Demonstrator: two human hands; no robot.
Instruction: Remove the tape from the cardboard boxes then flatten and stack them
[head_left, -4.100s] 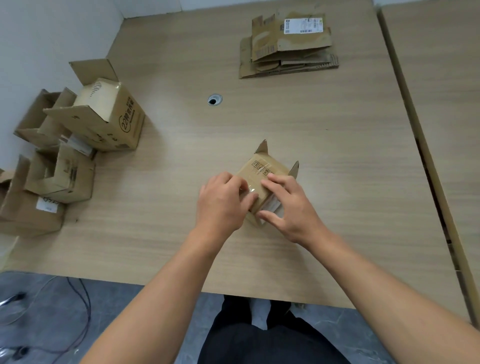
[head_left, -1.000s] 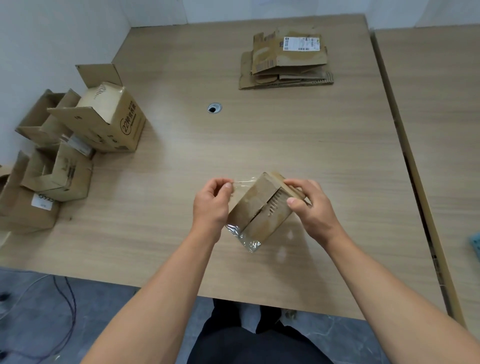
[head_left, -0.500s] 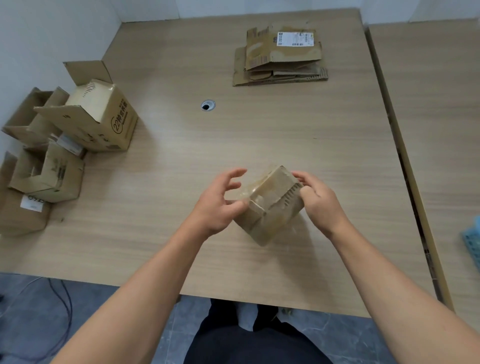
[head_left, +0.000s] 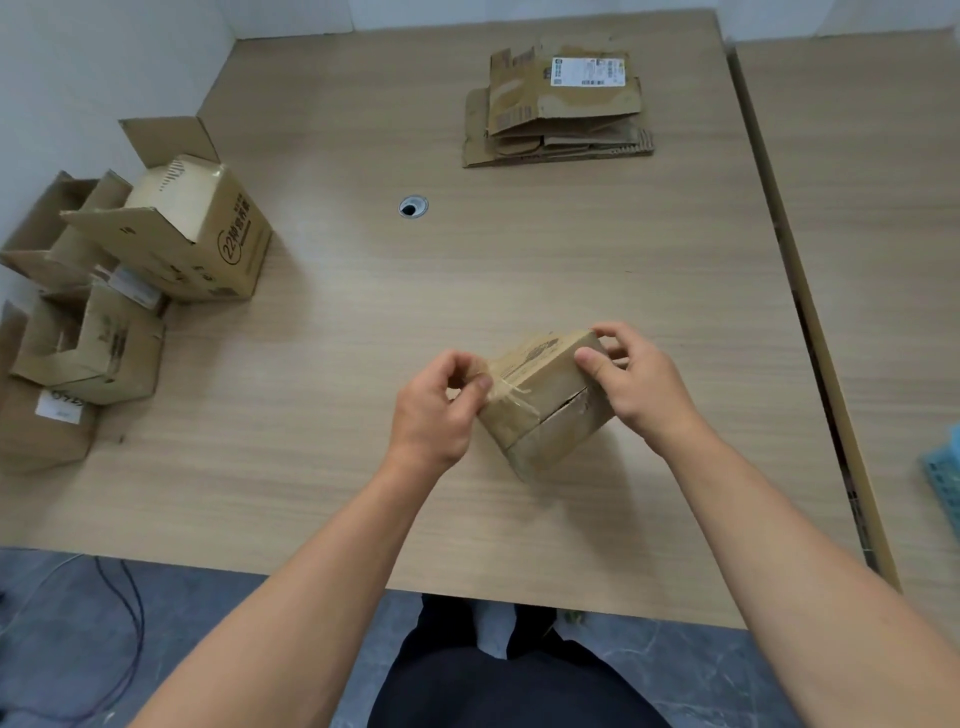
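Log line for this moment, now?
left hand: pinches tape | right hand: grips small box | flattened stack: far side of table

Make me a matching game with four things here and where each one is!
Things:
1 tape
2 small box
3 flat stack
4 open boxes

Places:
A far side of the table
B pinched by the left hand
C table's left edge
D gripped by the right hand

Pairs: 1-B, 2-D, 3-A, 4-C
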